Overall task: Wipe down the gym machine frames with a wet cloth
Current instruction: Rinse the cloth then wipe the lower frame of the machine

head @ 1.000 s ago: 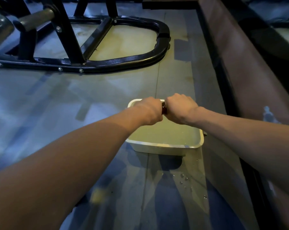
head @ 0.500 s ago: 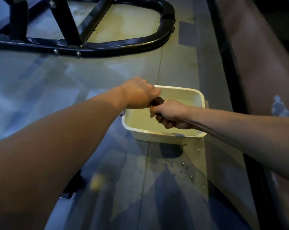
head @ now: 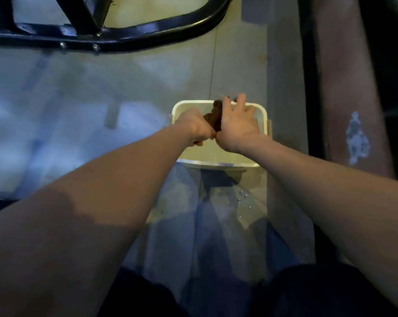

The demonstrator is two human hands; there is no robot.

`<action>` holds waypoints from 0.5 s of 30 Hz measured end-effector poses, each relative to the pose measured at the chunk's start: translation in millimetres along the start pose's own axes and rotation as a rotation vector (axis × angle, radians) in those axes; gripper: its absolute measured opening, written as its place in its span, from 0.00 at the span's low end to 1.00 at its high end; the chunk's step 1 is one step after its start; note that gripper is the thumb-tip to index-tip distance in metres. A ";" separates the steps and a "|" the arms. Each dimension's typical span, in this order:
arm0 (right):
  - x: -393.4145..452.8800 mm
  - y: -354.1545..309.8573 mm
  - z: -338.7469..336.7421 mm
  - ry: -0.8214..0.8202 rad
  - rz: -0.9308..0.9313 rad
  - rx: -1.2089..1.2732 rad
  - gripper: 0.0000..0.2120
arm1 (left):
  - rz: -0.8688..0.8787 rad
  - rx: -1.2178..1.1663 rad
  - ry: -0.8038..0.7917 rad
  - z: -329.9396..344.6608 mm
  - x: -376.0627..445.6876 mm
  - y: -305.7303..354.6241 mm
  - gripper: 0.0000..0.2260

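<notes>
A dark brown wet cloth (head: 215,116) hangs between both hands over a white rectangular basin (head: 263,115) of water on the floor. My left hand (head: 196,128) grips the cloth's near end with curled fingers. My right hand (head: 238,122) holds the cloth's far part, thumb side on it, with the other fingers spread out over the basin. The black tubular machine frame (head: 147,28) lies on the floor beyond the basin, at the top left.
Water drops (head: 243,200) spot the grey floor just in front of the basin. A long brown padded bench or ledge (head: 344,88) runs along the right side. My dark-clothed knees (head: 307,291) are at the bottom edge.
The hands had the cloth twisted tight between two fists above the basin. Now the cloth is loosened and my right hand's fingers have spread. The view has tilted down.
</notes>
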State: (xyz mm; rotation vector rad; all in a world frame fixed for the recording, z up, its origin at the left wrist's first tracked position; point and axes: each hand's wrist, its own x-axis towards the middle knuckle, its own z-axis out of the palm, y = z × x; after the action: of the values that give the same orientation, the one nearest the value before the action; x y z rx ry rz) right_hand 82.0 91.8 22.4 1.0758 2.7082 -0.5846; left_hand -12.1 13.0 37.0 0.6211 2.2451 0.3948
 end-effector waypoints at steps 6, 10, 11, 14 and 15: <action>-84.5 -19.8 -77.2 -0.230 0.587 1.578 0.09 | -0.118 -0.438 -0.048 -24.8 -91.5 31.9 0.12; -127.0 -27.9 -127.3 -0.302 0.689 1.639 0.20 | -0.070 -0.569 -0.168 -43.4 -171.3 51.0 0.19; -139.4 -30.9 -136.6 -0.272 0.726 1.576 0.18 | -0.090 -0.597 -0.208 -49.5 -191.4 54.4 0.18; -186.0 -35.1 -160.9 -0.194 0.785 1.393 0.12 | -0.215 -0.712 -0.303 -65.6 -247.6 62.2 0.12; -202.2 -37.8 -169.7 -0.182 0.781 1.394 0.09 | -0.261 -0.775 -0.320 -70.8 -265.6 64.4 0.12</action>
State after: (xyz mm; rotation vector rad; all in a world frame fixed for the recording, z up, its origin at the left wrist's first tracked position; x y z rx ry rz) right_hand 200.6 11.8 247.4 1.9292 1.1953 -2.2414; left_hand 112.9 -84.2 270.7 -0.0226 1.6513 0.8939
